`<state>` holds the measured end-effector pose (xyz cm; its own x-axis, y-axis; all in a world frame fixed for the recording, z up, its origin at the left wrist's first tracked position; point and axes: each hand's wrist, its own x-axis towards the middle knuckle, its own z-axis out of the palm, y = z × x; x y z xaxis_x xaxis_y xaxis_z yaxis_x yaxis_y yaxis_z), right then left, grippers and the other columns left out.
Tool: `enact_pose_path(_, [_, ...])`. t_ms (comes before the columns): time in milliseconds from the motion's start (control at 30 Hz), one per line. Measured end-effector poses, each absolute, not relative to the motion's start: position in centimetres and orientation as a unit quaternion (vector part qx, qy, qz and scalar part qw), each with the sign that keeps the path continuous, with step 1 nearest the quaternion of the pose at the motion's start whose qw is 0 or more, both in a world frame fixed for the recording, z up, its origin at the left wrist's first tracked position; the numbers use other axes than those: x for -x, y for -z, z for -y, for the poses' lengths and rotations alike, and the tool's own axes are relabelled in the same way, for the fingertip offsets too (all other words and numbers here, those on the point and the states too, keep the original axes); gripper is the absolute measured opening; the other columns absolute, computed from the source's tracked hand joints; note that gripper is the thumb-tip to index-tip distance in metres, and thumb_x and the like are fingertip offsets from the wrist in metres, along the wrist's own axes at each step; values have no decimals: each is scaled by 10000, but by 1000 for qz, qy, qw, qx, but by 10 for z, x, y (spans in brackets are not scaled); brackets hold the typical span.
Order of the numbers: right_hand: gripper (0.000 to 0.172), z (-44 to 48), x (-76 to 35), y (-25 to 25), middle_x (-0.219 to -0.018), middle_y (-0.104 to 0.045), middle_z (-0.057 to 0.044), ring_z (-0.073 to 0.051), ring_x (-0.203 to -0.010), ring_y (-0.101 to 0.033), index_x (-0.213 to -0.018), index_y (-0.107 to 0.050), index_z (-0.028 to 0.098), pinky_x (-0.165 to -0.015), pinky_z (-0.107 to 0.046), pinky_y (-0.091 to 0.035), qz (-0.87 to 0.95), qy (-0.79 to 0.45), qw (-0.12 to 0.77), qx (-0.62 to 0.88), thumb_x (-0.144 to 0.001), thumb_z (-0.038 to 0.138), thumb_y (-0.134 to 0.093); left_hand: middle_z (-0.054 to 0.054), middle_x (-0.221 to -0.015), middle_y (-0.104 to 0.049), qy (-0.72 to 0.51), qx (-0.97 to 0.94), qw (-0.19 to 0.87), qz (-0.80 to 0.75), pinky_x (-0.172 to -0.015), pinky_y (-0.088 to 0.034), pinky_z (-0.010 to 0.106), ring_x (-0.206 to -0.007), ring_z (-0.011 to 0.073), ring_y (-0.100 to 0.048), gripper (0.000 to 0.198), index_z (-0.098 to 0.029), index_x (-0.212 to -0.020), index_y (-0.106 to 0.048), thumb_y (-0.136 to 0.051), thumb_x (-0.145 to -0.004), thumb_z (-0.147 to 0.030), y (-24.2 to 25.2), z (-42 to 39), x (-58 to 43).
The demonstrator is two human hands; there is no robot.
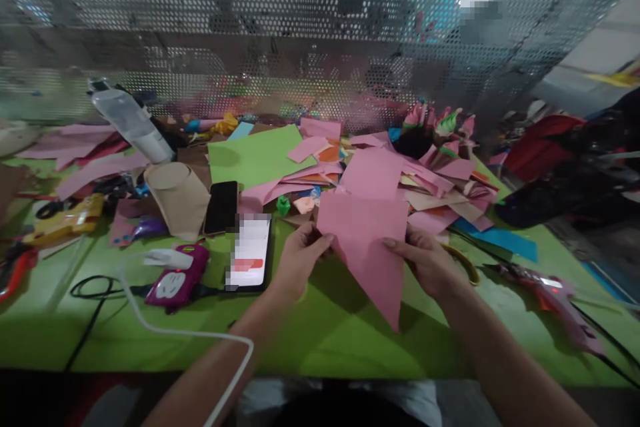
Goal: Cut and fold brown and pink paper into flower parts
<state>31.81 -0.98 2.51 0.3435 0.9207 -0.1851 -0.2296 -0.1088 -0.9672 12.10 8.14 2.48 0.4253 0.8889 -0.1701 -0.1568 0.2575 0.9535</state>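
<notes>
A pink sheet of paper is held up above the green table, its lower end narrowing to a point. My left hand pinches its left edge, thumb in front and fingers behind. On the opposite edge, my right hand grips the same sheet with the thumb on its face. Behind it lies another pink piece on a heap of paper scraps. A curved yellowish handle shows just beyond my right hand. Close to my left hand rests a phone with a lit screen.
A pink glue gun with a cord lies at right. On the left are a purple power strip, a dark phone, a brown paper roll and a clear bottle. A white cable crosses over my left forearm. Perforated metal stands behind.
</notes>
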Motion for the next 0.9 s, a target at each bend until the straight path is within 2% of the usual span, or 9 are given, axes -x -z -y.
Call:
enact_pose_path(133, [329,9,-316,-24,-904,-780,-51,-203,-739,-682,-885,-763,206,-674,-316,-541,307,-504,581,561,-612,357,-870,-24,-673,-605,-379,-473,698,-381,-569,-392,226,-577,91,-493,205,-166,-810,-673,-759,-659,-275,-25,-81,-120])
enact_pose_path(567, [296,10,-314,-23,-825,-781,-34,-212,-694,-707,-860,-757,228,-692,-349,-561,256,-538,600,534,-596,315,-860,-30,-627,-601,-388,-453,711,-372,-585,-412,219,-584,96,-528,83,-177,-735,-652,-683,-667,-214,-28,-83,-117])
enact_pose_path(633, [251,10,-313,-24,-757,-767,-21,-204,-646,-691,-809,-753,234,-657,-343,-550,247,-531,603,541,-588,304,-850,-35,-624,-590,-392,-439,721,-367,-588,-416,220,-572,93,-521,84,-180,-729,-657,-682,-651,-199,-28,-84,-116])
enact_pose_path(733, [166,9,-313,-27,-683,-727,3,-157,-548,-624,-733,-748,240,-527,-276,-481,248,-522,608,544,-588,274,-821,-30,-658,-599,-392,-406,742,-362,-579,-412,207,-585,90,-520,94,-180,-704,-663,-695,-618,-199,-28,-84,-116])
enact_pose_path(833, [95,9,-314,-30,-684,-708,6,-121,-503,-560,-700,-747,236,-450,-230,-392,267,-515,613,537,-619,275,-777,-22,-690,-617,-387,-380,758,-364,-564,-397,192,-616,96,-531,90,-181,-678,-663,-696,-596,-194,-29,-84,-115])
enact_pose_path(900, [75,10,-314,-31,-717,-716,-2,-120,-524,-563,-697,-744,233,-454,-225,-384,279,-503,613,541,-631,265,-754,-9,-702,-622,-388,-388,753,-363,-580,-409,200,-647,113,-547,69,-177,-673,-672,-676,-611,-210,-29,-84,-114])
